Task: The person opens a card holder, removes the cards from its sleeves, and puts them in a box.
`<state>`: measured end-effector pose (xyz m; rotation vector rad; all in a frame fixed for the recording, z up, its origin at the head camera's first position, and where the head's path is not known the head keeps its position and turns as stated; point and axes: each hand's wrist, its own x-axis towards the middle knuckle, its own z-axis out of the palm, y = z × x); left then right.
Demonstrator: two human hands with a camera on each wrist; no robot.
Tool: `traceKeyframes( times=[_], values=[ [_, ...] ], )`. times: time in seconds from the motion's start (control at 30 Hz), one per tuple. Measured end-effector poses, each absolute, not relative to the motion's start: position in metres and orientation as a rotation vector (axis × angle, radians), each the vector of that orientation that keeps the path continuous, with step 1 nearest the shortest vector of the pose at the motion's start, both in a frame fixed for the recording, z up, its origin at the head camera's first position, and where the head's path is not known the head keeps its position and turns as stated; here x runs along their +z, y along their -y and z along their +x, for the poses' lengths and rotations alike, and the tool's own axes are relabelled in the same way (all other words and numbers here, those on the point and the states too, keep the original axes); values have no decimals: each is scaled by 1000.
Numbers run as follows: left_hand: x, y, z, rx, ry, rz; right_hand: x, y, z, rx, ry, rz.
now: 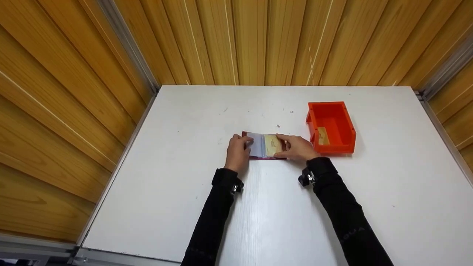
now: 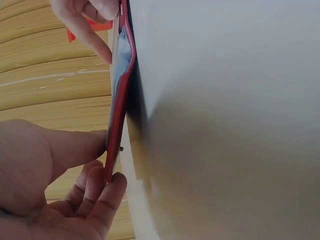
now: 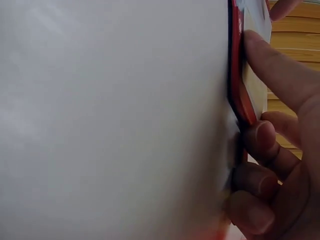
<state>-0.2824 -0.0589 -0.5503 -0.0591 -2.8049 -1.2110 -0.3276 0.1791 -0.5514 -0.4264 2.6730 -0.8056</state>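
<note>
A dark red card holder (image 1: 284, 145) lies spread open on the white table, with clear plastic sleeves (image 1: 255, 145) inside. Over its right half shows a pale yellow card (image 1: 272, 145). My left hand (image 1: 237, 154) pinches the left edge; the left wrist view has the thumb on the inner face and fingers around the red cover (image 2: 118, 115). At the right side, my right hand (image 1: 300, 147) holds the holder, its thumb (image 3: 272, 62) on the pale page and the other fingers curled by the cover's outer edge. Part of the right half is hidden by this hand.
An orange-red plastic bin (image 1: 335, 148) stands just right of and beyond my right hand, a tan rectangular piece (image 1: 323, 136) at its left inside. Wood-patterned panels (image 1: 251, 44) rise behind the table (image 1: 166, 192) and along both sides.
</note>
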Motion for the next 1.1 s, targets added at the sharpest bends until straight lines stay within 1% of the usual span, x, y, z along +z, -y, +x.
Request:
traceKeyframes(
  times=[0.2, 0.3, 0.47, 0.53, 0.6, 0.67, 0.87, 1.1],
  values=[
    [-553, 60, -283, -1241, 2800, -53, -554, -182, -329, -876, -2636, -404],
    [-554, 58, -281, -1169, 2806, -62, -554, -182, -329, -889, -2614, -388],
    [-557, 47, -283, -998, 2792, -240, -553, -182, -329, -892, -2605, -382],
    [-558, 41, -285, -1018, 2803, -303, -553, -182, -329, -895, -2606, -383],
    [-558, 35, -287, -1073, 2831, -312, -553, -182, -328, -908, -2599, -382],
    [-559, 29, -290, -1160, 2840, -277, -555, -183, -328, -930, -2589, -386],
    [-551, 18, -299, -1345, 2902, -62, -557, -186, -330, -941, -2609, -438],
    [-547, 9, -300, -1244, 3016, 75, -559, -187, -330, -955, -2622, -450]
  ],
)
